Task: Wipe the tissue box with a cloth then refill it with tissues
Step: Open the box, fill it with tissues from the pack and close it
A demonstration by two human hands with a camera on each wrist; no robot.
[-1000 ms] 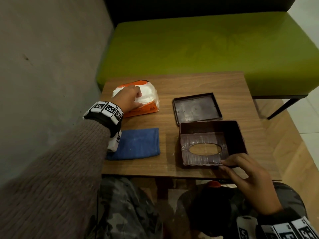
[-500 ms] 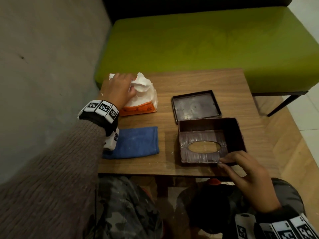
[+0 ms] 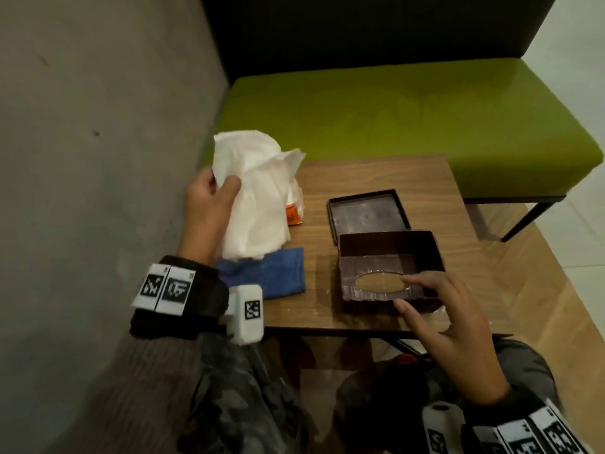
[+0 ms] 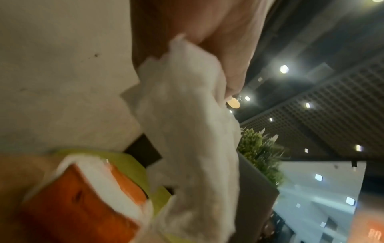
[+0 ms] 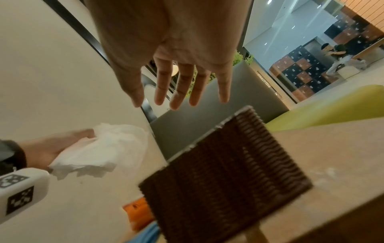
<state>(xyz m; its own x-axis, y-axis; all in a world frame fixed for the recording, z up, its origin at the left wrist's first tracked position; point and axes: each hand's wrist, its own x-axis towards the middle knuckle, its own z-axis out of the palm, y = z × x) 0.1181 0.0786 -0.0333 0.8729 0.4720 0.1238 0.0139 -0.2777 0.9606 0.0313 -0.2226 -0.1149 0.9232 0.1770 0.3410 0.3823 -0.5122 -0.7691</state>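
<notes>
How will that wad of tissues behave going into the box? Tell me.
The tissues look floppy: they sag and crumple below the left hand gripping them. Probably very light, so they may snag on the tissue box rim rather than drop flat.

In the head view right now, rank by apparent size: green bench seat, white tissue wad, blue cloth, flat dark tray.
1. Green bench seat, by far.
2. White tissue wad, though raised nearer the camera by the left hand.
3. Flat dark tray and blue cloth: alike; the cloth is partly hidden.

On the one wooden table (image 3: pixel 376 178), frame centre, sit one brown tissue box (image 3: pixel 389 267), one separate dark lid (image 3: pixel 366 214), one blue cloth (image 3: pixel 278 273) and one orange tissue pack (image 3: pixel 293 215). Two hands show: the left hand (image 3: pixel 209 208) at centre left with one wad of white tissues (image 3: pixel 258 198), the right hand (image 3: pixel 448 319) at lower right.
</notes>
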